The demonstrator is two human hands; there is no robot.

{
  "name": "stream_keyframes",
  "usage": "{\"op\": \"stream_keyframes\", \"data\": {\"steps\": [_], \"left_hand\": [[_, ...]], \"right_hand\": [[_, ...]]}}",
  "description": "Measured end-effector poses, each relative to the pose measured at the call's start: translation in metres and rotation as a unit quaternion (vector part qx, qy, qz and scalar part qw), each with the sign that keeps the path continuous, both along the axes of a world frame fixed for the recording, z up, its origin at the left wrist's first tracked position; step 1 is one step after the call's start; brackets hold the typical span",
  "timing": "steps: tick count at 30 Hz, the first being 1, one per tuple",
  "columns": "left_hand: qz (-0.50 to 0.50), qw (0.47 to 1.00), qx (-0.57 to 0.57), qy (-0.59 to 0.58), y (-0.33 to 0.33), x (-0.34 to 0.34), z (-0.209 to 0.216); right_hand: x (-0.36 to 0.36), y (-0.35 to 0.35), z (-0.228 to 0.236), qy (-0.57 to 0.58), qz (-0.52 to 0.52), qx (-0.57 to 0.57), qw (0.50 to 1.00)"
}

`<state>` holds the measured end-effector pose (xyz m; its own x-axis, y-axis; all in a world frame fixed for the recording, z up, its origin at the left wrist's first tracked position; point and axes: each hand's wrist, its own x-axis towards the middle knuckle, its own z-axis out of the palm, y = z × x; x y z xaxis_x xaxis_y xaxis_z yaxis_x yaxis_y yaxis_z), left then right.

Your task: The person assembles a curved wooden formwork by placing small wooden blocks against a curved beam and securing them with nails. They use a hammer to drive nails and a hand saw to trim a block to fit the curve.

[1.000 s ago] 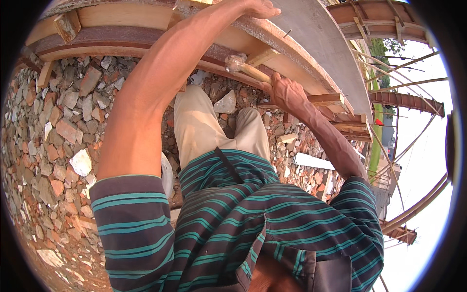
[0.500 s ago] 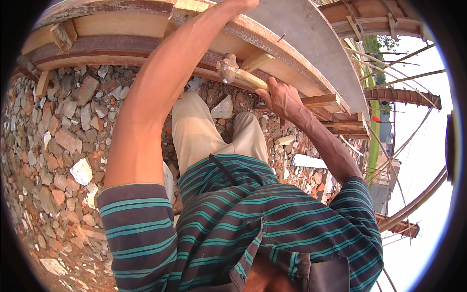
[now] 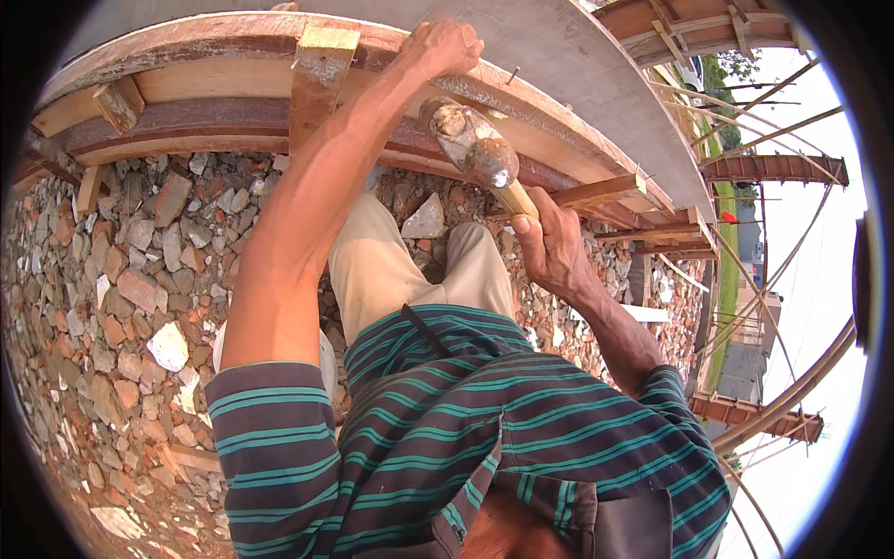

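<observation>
Above the rubble [image 3: 135, 279], in the head view, the right hand's [image 3: 551, 244] grip is wrapped round the handle of the hammer [image 3: 484, 156], probably to keep its heavy head clear. The left hand [image 3: 447, 48] lies by the curved timber frame [image 3: 214, 84], perhaps for bracing; whether it pinches anything, I cannot tell. Since half a second ago, the hammer has lifted, looming larger.

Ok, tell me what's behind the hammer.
Behind the hammer, held in the right hand, curved wooden planks show either side of its head; the patch directly behind it is covered.
</observation>
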<state>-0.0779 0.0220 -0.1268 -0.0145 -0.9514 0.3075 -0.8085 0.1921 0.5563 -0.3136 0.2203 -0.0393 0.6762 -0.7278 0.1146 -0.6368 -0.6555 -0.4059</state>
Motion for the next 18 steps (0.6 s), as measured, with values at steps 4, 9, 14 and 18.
{"op": "stream_keyframes", "data": {"steps": [4,9,14,18], "left_hand": [[0.029,0.998,0.045,-0.029,0.021,-0.006,0.019],[0.082,0.995,0.053,0.002,0.04,-0.003,0.022],[0.093,0.995,0.032,-0.001,-0.002,-0.012,-0.006],[0.098,0.995,0.018,-0.001,-0.012,-0.007,-0.008]], "right_hand": [[-0.013,-0.005,0.012,-0.2,-0.144,0.157,0.956],[-0.046,-0.008,-0.001,-0.318,-0.23,0.068,0.917],[-0.106,0.003,-0.035,-0.051,-0.079,-0.172,0.981],[-0.092,0.004,-0.028,0.123,0.162,-0.259,0.944]]}}
